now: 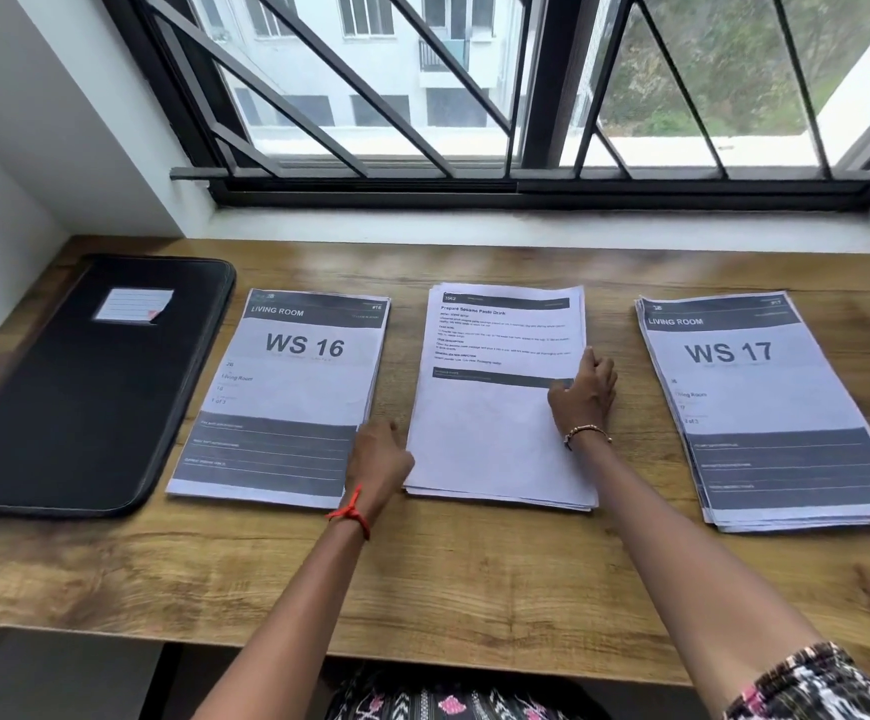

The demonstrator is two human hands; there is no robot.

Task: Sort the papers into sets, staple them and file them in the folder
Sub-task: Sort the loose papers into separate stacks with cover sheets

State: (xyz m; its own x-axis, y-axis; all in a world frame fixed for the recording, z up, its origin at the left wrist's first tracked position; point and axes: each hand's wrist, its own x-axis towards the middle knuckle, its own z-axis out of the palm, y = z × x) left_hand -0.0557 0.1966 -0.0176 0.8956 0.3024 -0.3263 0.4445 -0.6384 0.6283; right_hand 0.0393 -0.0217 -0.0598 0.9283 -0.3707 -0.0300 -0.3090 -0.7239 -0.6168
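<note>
Straight-fingered, my right hand [586,394] pressed the right edge of the middle stack [490,433], which lay between the WS 16 stack [292,387] and WS 17 stack [755,392]; my left hand [378,454] touched its left edge, grip unclear.

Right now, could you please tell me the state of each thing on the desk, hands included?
folder, closed, lying flat.
WS 16 stack, face up, roughly squared.
middle stack, face up, sheets slightly fanned.
WS 17 stack, face up, edges fanned.
left hand, at the middle stack's left edge; grip unclear.
right hand, touches the middle stack's right edge; grip unclear.
</note>
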